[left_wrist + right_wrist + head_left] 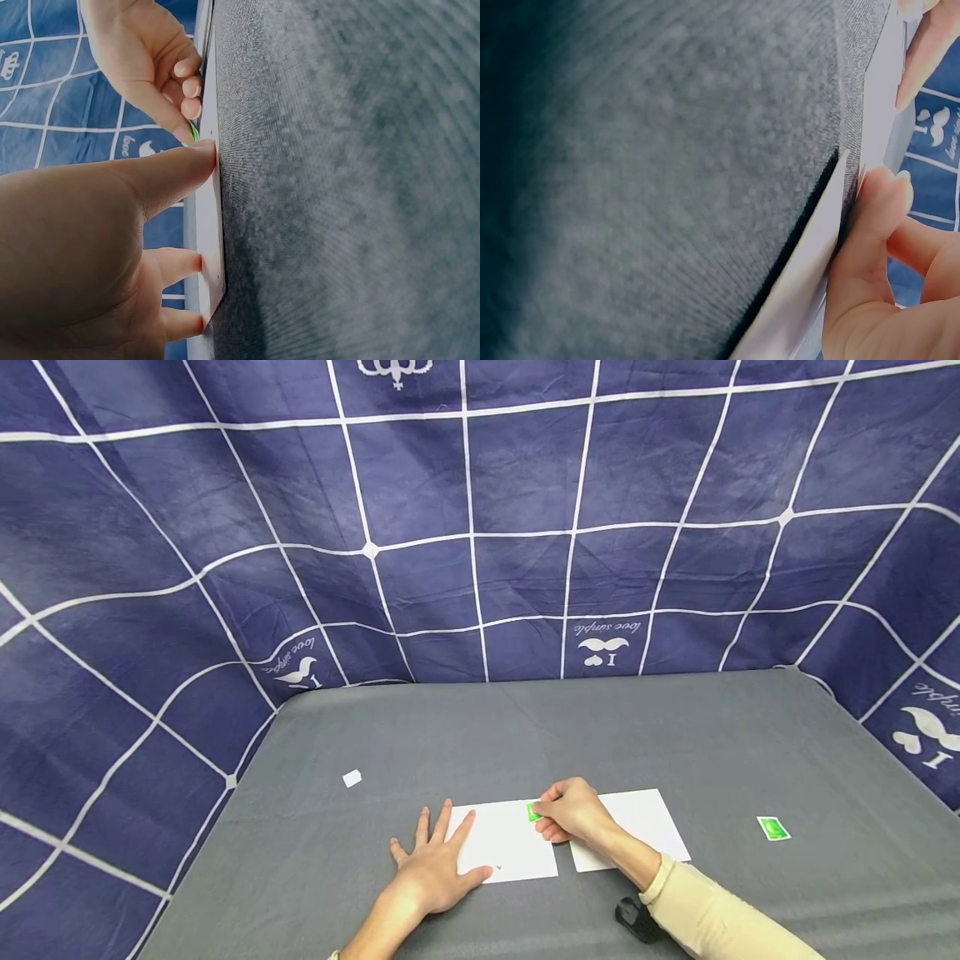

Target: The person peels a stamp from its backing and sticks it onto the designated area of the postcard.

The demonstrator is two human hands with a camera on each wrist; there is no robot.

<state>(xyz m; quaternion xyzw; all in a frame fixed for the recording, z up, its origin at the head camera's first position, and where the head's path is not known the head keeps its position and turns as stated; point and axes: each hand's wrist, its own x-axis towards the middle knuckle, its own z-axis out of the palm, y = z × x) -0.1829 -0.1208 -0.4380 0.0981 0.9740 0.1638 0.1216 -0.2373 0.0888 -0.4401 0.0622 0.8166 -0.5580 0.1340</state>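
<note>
A white envelope (513, 847) lies flat on the grey cloth in front of me. My left hand (433, 867) rests spread over its left end, fingertips and thumb on the paper. At the envelope's upper right corner, my right hand (576, 810) pinches a small green stamp (532, 812) between thumb and index finger. In the left wrist view a thin green edge of the stamp (195, 131) shows at those fingertips. A second white envelope (651, 822) lies to the right, partly hidden under my right hand and forearm.
Another green stamp with a white border (773, 828) lies on the grey tabletop (525, 735) at the right. A small white paper piece (352, 778) is at the left. Beside the right sleeve sits a black object (636, 917). A blue gridded curtain (517, 568) hangs behind.
</note>
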